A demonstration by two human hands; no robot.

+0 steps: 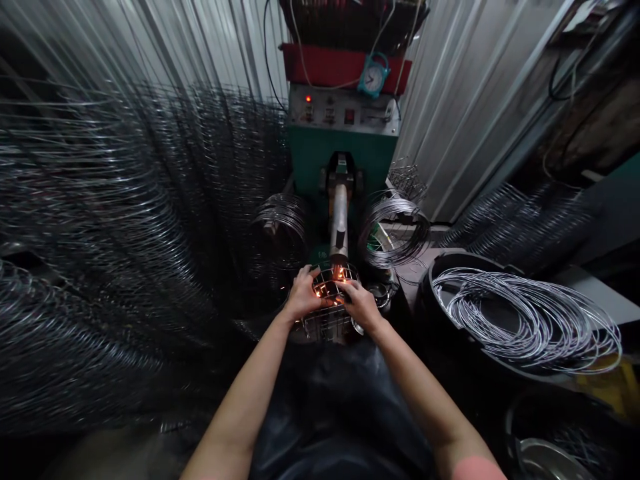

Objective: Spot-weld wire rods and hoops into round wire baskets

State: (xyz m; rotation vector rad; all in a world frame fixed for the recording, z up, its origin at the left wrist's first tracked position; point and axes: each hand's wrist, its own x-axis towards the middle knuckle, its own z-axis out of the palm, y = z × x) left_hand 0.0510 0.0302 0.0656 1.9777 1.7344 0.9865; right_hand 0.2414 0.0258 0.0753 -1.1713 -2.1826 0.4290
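No legible text — blue clock and pale mark on green machine too small to read

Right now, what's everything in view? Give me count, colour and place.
Wire frame: one, silvery, between the hands
Sparks: several, orange, at the frame
Machine: one, green, straight ahead
Metal arm: one, grey, reaching from the machine
Clock: one, light blue, upper right of the machine
Wire coils: two, silvery, either side of the arm
Tub: one, black, right
Wire rings: uncountable, silvery, in the tub
Stacked wirework: uncountable, silvery, left
Wall: pale grey, behind
Shadowed items: too dark to tell
Left hand: one, bare, frame's left
Right hand: one, bare, frame's right
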